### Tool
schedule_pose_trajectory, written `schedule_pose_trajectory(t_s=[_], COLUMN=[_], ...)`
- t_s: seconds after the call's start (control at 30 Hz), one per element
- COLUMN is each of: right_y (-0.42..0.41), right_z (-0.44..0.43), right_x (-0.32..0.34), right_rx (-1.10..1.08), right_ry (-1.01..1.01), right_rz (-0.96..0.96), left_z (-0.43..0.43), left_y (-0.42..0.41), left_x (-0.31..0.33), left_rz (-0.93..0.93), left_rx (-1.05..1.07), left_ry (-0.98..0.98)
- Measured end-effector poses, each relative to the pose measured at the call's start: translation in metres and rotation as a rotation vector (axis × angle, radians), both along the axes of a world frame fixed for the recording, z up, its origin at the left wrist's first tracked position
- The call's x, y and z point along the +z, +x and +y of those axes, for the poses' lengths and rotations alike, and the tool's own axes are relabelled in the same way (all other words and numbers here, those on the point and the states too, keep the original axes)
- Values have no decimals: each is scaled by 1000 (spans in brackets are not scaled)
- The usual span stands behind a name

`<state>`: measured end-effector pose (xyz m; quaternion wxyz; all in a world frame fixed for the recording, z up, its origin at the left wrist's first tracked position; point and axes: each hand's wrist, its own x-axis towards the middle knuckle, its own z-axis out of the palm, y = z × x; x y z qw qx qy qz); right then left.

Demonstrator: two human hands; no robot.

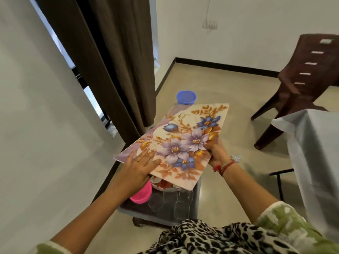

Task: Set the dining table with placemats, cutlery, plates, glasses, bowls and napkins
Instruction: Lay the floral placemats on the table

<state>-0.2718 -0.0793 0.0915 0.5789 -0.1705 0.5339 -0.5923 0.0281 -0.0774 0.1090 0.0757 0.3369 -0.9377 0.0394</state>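
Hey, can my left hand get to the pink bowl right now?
Probably yes. The left hand lies flat on the placemat, right beside the pink bowl in this view, and nothing seems to block the way down. The right hand grips the placemat's other edge, so it might hold it alone.

Low stool (132, 208) bears glasses (181, 209), pink bowl (141, 194), floral plate (163, 184).

One floral placemat (183, 136), four clear glasses (181, 210), one pink bowl (141, 194), one plate (161, 184), one chair (300, 79).

Floral placemat (183, 140) held tilted above clear glasses (181, 209), pink bowl (141, 195), patterned plate (163, 184)
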Motion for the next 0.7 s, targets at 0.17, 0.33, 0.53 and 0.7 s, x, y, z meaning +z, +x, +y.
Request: schedule_pose_trajectory(t_s=[0.17, 0.33, 0.53, 0.7], right_y=[-50, -114, -176, -232], right_z=[42, 116, 214, 291], right_x=[19, 39, 46, 30], right_rx=[-156, -278, -420, -652], right_ry=[-138, -194, -275, -195], right_rz=[62, 178, 106, 98], left_z=[-18, -44, -42, 18], left_y=[-39, -117, -260, -369], left_x=[4, 17, 27, 44], left_rz=[-153, 268, 579, 525], left_rx=[90, 203, 135, 44], left_ry=[620, 842, 1284, 1229])
